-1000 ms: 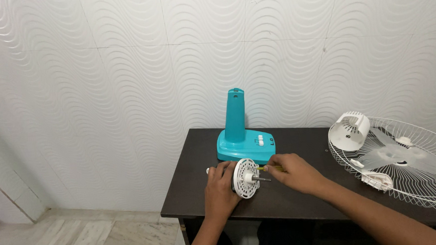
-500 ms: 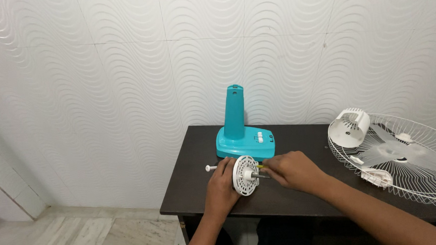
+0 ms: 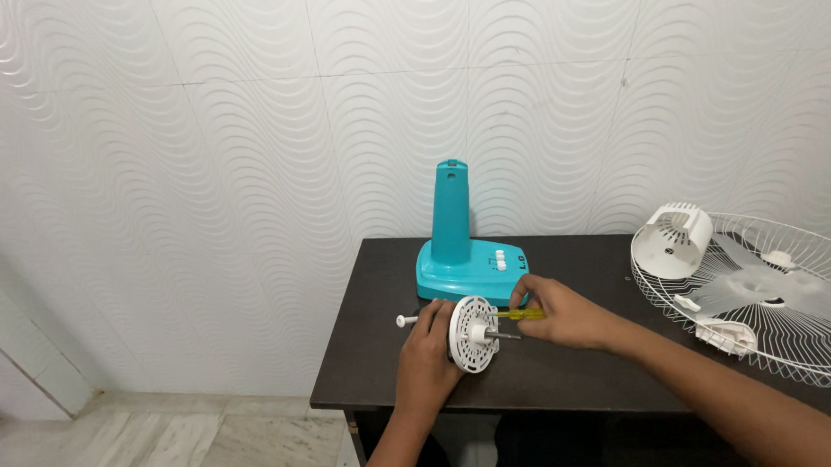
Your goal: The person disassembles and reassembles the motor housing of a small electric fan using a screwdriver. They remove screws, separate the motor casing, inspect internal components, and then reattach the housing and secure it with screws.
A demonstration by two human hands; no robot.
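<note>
Gripping: left hand [image 3: 425,366] round white motor housing [image 3: 471,333], right hand [image 3: 560,313] round yellow screwdriver [image 3: 517,314] (fingers closed).

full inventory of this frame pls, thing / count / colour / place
dark rectangular table: 1, dark brown, against the wall
teal plastic fan base with upright column: 1, teal, table rear centre
white round vented motor disc with shaft: 1, white, table front, in left hand
yellow-handled screwdriver: 1, yellow, at the disc
white wire fan grille: 1, white, table right end
white plastic motor cover: 1, white, on grille's left rim
left hand: 1, gripping disc
right hand: 1, on screwdriver
</note>
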